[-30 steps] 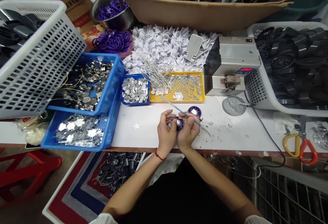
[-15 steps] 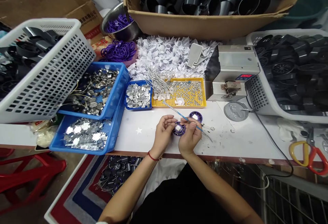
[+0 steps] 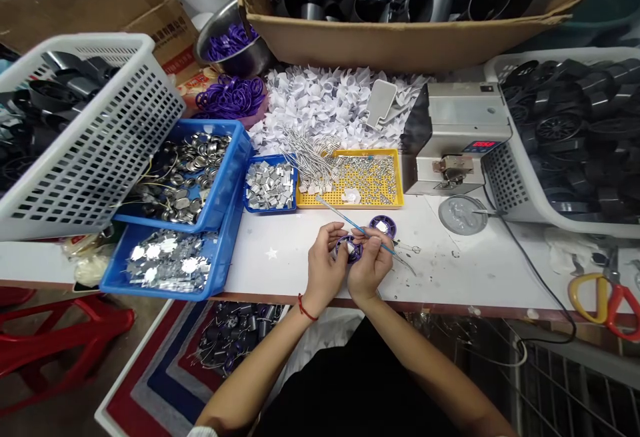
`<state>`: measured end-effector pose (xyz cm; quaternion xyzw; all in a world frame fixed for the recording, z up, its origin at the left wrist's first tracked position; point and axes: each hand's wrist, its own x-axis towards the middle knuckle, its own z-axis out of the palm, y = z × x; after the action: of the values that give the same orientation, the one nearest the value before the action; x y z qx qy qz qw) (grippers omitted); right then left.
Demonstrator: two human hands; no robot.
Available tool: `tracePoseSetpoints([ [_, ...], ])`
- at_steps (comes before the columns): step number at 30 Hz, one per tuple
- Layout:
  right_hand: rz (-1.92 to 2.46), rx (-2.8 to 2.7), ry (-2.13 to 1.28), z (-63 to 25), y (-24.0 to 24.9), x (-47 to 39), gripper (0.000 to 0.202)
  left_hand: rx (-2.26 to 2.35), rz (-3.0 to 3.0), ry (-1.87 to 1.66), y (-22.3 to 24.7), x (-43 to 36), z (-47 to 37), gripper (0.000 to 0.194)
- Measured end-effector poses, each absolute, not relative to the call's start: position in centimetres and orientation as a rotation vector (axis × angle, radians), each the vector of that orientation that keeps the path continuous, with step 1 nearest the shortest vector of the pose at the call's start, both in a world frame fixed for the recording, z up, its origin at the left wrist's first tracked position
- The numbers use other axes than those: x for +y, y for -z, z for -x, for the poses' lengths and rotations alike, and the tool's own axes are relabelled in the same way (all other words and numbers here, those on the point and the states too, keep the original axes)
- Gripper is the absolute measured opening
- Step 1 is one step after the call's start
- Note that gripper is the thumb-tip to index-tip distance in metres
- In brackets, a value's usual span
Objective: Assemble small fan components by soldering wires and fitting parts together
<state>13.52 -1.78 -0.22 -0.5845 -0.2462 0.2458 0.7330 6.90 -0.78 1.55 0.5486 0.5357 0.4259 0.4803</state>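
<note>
Between my two hands is a round purple plastic part (image 3: 356, 250) with a small white square piece at its centre. My left hand (image 3: 326, 260) grips its left side, the thumb reaching over onto the middle. From the right, my right hand (image 3: 371, 265) pinches the part's edge. A thin blue stick with a pale tip (image 3: 361, 229) lies across the right hand's fingers, pointing up and left toward the yellow tray. Just beyond the right hand, a second purple round part (image 3: 383, 225), also with a white square, rests on the table.
A yellow tray (image 3: 310, 201) of small metal bits and white wires stands beyond my hands, beside a small blue tray (image 3: 270, 211) of metal squares. Right are a metal machine (image 3: 463, 124), a grey-filled dish (image 3: 463, 215) and scissors (image 3: 607, 297). Blue bins (image 3: 220, 267) stand left.
My left hand has shifted slightly right, and its thumb now lies over the middle of the purple part, covering some of the white square. The right hand and stick stay nearly the same.
</note>
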Motion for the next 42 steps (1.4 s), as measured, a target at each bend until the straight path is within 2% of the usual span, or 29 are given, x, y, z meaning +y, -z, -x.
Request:
tracePoseSetpoints([
  [4, 1.260, -0.533, -0.556, -13.7, 0.2, -1.8, 0.030, 1.321, -1.560, -1.042, -1.5, -1.3, -6.9, 0.036],
  [9, 1.263, -0.525, -0.554, -13.1, 0.6, -1.9, 0.029, 1.280, -1.369, -1.036, -1.0, -1.0, -6.9, 0.032],
  [13, 1.259, -0.603, -0.534, -13.8, -0.1, -1.9, 0.027, 1.321, -1.398, -1.016, -0.7, -0.2, -6.0, 0.036],
  [16, 1.240, -0.778, -0.259, -18.8, -0.9, -2.2, 0.024, 1.435, -1.462, -1.001, -1.0, 1.0, -3.1, 0.040],
  [20, 1.317, -0.957, 0.383, -29.7, -1.7, -4.2, 0.028, 1.600, -1.440, -0.957, -2.2, 2.6, 1.2, 0.048],
  [23, 1.566, -1.071, 0.497, -35.3, -1.3, -5.6, 0.032, 1.692, -1.691, -0.977, -3.5, 2.5, 0.4, 0.040],
  [26, 1.539, -1.290, 0.530, -36.5, -0.5, -5.7, 0.028, 1.447, -2.010, -0.982, -3.7, 2.1, -4.4, 0.036],
  [31, 1.500, -1.538, 0.530, -35.5, -0.1, -4.7, 0.023, 1.064, -2.235, -0.915, -1.4, 3.1, -11.2, 0.045],
  [38, 1.648, -1.532, 0.528, -36.2, -1.3, -4.5, 0.025, 1.051, -2.189, -0.793, -0.8, 2.5, -9.3, 0.050],
  [42, 1.790, -1.079, 0.222, -36.2, -1.3, -4.0, 0.031, 1.128, -2.100, -0.767, -1.1, 0.8, -7.7, 0.050],
])
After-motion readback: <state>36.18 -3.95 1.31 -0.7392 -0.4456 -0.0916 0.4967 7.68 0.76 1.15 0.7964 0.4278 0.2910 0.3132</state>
